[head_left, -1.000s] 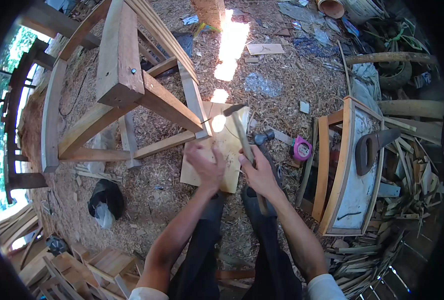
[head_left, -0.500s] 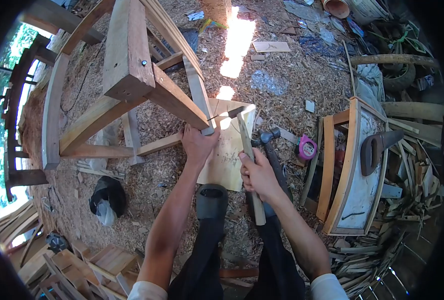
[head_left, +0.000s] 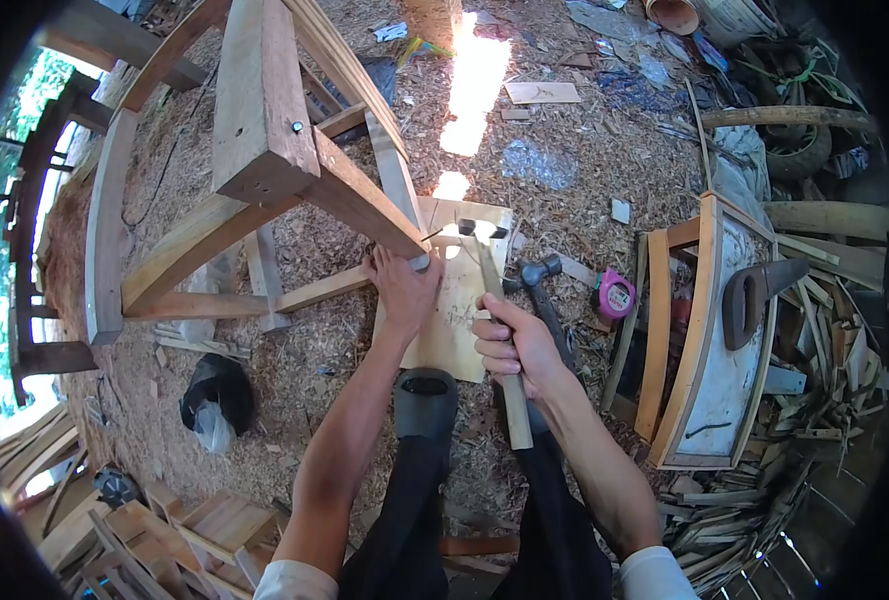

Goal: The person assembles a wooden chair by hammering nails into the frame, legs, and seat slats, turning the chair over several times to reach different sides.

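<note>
My right hand [head_left: 516, 348] is wrapped round the wooden handle of a hammer [head_left: 490, 272]. Its dark head is a short way right of a thin nail [head_left: 432, 236] that sticks out at the end of a wooden rail. This rail belongs to a large wooden frame [head_left: 264, 110], tilted on the ground at the left. My left hand [head_left: 404, 290] grips the frame's lower end where the pieces join, just below the nail. Under the joint and the hammer lies a pale wooden board [head_left: 449, 335].
To the right of my hands lie a second hammer [head_left: 544, 290] and a pink tape measure [head_left: 614, 295]. A handsaw [head_left: 749, 300] rests on a wood-edged panel [head_left: 714, 390]. Wood shavings cover the ground. A black plastic bag [head_left: 216, 390] and stacked wooden pieces [head_left: 179, 530] are at the left.
The hammer head, blurred before, now shows sharply and has turned a little. The wooden frame has shifted slightly to the right, with my left hand still on it.
</note>
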The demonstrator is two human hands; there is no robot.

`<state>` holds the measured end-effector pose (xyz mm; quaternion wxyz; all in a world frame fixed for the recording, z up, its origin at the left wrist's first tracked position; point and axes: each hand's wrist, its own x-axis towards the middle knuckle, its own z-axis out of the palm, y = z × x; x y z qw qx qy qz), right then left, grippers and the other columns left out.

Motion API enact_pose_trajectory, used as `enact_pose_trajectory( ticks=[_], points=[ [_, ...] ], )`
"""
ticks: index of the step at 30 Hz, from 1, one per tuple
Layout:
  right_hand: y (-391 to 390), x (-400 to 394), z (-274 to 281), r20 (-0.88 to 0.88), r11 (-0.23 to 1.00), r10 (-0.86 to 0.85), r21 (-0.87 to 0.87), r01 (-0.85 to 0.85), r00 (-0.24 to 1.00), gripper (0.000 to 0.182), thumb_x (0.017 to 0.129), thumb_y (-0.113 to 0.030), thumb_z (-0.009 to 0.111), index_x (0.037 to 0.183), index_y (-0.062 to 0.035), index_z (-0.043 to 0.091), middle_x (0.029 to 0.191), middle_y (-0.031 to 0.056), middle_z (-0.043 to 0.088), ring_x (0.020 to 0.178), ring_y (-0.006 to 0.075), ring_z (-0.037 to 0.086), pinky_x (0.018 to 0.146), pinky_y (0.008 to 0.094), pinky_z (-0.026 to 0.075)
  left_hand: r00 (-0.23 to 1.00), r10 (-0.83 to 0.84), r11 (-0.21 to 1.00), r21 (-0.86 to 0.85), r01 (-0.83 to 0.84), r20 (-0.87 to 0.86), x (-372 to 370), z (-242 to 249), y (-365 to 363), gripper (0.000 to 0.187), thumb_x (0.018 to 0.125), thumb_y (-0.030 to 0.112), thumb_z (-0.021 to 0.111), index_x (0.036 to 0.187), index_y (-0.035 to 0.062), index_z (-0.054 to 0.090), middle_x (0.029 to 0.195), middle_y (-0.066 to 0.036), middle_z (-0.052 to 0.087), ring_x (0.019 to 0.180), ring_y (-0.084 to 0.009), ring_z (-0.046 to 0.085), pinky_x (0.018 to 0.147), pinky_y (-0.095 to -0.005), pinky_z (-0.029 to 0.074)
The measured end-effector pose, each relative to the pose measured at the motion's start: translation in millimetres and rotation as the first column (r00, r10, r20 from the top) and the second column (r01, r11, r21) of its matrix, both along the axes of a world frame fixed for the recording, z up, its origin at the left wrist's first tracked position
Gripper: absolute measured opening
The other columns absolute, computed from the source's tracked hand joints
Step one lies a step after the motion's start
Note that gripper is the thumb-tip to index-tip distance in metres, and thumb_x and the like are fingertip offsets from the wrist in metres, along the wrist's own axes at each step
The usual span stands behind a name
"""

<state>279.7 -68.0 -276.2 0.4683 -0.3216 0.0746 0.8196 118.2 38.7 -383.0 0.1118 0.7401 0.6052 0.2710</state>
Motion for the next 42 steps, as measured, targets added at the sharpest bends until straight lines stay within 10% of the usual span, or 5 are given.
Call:
enact_pose_trajectory(
  ticks=[21,24,27,31,42],
  points=[
    [2.4,-8.1,22.7,0.462,0.945,0.25,0.075,-0.319,0.851,0.015,0.099,-0.023,0.046,0.093,-0.0104,0.042,0.062,-0.0047,0.036,0.041,0.0044,0.028,0.035,0.0216,0.022,0.983,0.18,0.974,0.134,-0.184,0.044,8.3,-19.7,11.4,0.054,0.082,0.048,0.064,0.101,-0.0026,0.062,0.108,-0.021,0.06,0.109,-0.0374,0.052,0.099,-0.0579,0.026],
    [-3.7,-18.0,14.7,0.698,0.952,0.104,0.137,-0.275,0.708,0.016,0.098,-0.022,0.046,0.097,-0.0061,0.044,0.06,0.0013,0.044,0.042,0.0103,0.04,0.039,0.0284,0.031,0.978,0.201,0.973,0.105,-0.206,0.062,17.4,-2.2,6.3,0.044,0.083,0.04,0.066,0.098,-0.001,0.064,0.105,-0.019,0.061,0.108,-0.0366,0.052,0.099,-0.0541,0.026],
    [-9.3,-25.7,2.4,0.953,0.931,-0.201,0.258,-0.26,0.226,0.018,0.098,-0.02,0.046,0.101,-0.0021,0.045,0.06,0.0117,0.051,0.048,0.0212,0.053,0.047,0.0373,0.039,0.973,0.215,0.967,0.123,-0.224,0.081,19.4,0.3,5.3,0.043,0.082,0.039,0.067,0.098,-0.0004,0.064,0.104,-0.019,0.061,0.107,-0.0364,0.052,0.099,-0.0538,0.026],
    [-9.6,-16.4,-1.1,0.994,0.859,0.003,0.055,-0.509,0.112,0.026,0.098,-0.025,0.044,0.104,-0.0002,0.044,0.065,0.0246,0.054,0.063,0.0457,0.057,0.058,0.0498,0.04,0.974,0.204,0.962,0.162,-0.218,0.1,17.8,-9.6,7.6,0.05,0.08,0.046,0.067,0.097,-0.001,0.062,0.103,-0.019,0.061,0.105,-0.0363,0.054,0.097,-0.0563,0.027],
    [-14.4,-21.8,-11.5,0.984,0.904,-0.032,0.103,-0.414,0.176,0.028,0.098,-0.027,0.044,0.102,-0.0004,0.043,0.068,0.0292,0.055,0.072,0.051,0.056,0.062,0.0531,0.039,0.972,0.218,0.953,0.194,-0.231,0.087,18.2,-2.2,7.4,0.045,0.077,0.046,0.07,0.08,0.0017,0.064,0.077,-0.015,0.065,0.084,-0.0337,0.061,0.089,-0.0455,0.038]
  ],
)
